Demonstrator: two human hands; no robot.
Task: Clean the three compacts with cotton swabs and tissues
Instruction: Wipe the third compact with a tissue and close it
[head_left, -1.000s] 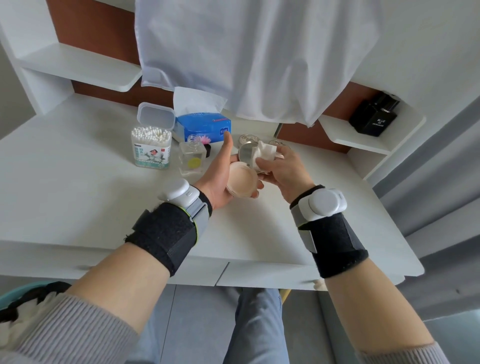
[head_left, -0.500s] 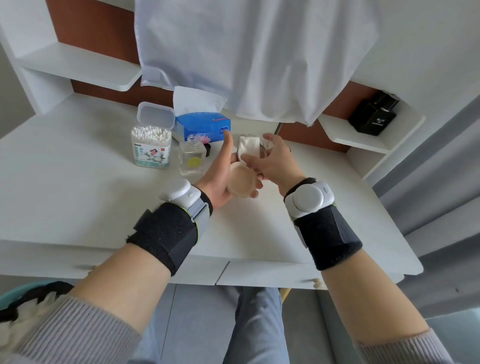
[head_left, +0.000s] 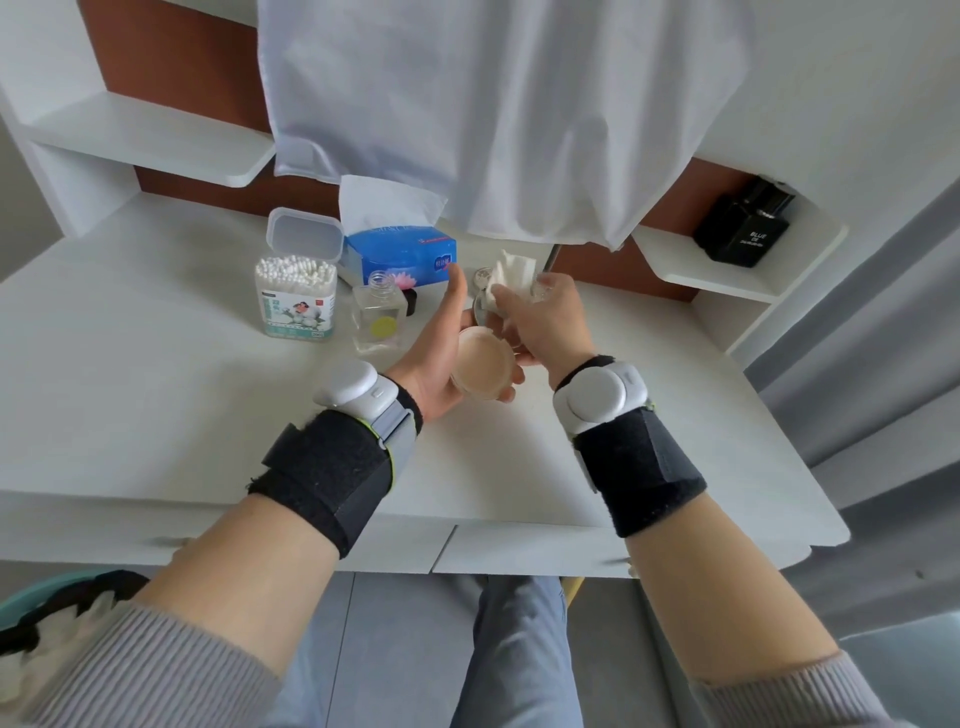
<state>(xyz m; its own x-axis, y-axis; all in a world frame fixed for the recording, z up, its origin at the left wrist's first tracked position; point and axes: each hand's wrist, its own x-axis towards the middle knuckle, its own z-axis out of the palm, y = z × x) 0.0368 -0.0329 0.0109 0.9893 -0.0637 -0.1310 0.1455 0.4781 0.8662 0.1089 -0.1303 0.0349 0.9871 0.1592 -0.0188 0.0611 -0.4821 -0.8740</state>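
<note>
My left hand (head_left: 439, 358) holds an open round compact (head_left: 480, 366) with beige powder facing up, above the white desk. Its lid is mostly hidden behind my right hand (head_left: 543, 325), which pinches a folded white tissue (head_left: 511, 273) against the lid's upper part. Another silvery compact (head_left: 482, 275) lies on the desk just behind the hands, partly hidden. A clear tub of cotton swabs (head_left: 296, 296) with its lid flipped up stands at the left, next to a blue tissue box (head_left: 400, 254).
A small clear glass bottle (head_left: 379, 317) with a yellow label stands between the swab tub and my left hand. A white cloth (head_left: 493, 114) hangs over the back of the desk. A black perfume bottle (head_left: 743, 223) sits on the right shelf.
My right hand with the tissue has moved up and away over the compact's lid, from its middle to its upper edge. My left hand has stayed nearly still.
</note>
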